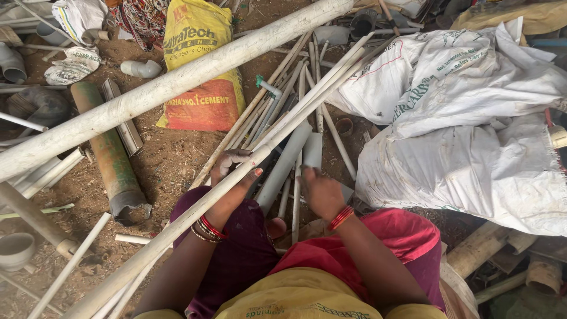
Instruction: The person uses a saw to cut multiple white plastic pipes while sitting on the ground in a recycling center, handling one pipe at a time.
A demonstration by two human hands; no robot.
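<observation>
1. The left hand (232, 168) is wrapped around a long thin pipe (195, 207) that runs slantwise over the person's lap.
2. The right hand (321, 190) rests palm down on the pile of pipes (292, 112) just ahead; its fingers seem loose, holding nothing.
3. Beyond lie a thick white pipe (147, 94), a yellow cement bag (201, 65) and white sacks (466, 118).

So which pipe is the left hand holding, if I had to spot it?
Start at the yellow sack up top. Below it lies a pile of thin pipes. The held pipe runs diagonally from that pile past the left hand, whose fingers wrap it, lying above the rest.
</observation>
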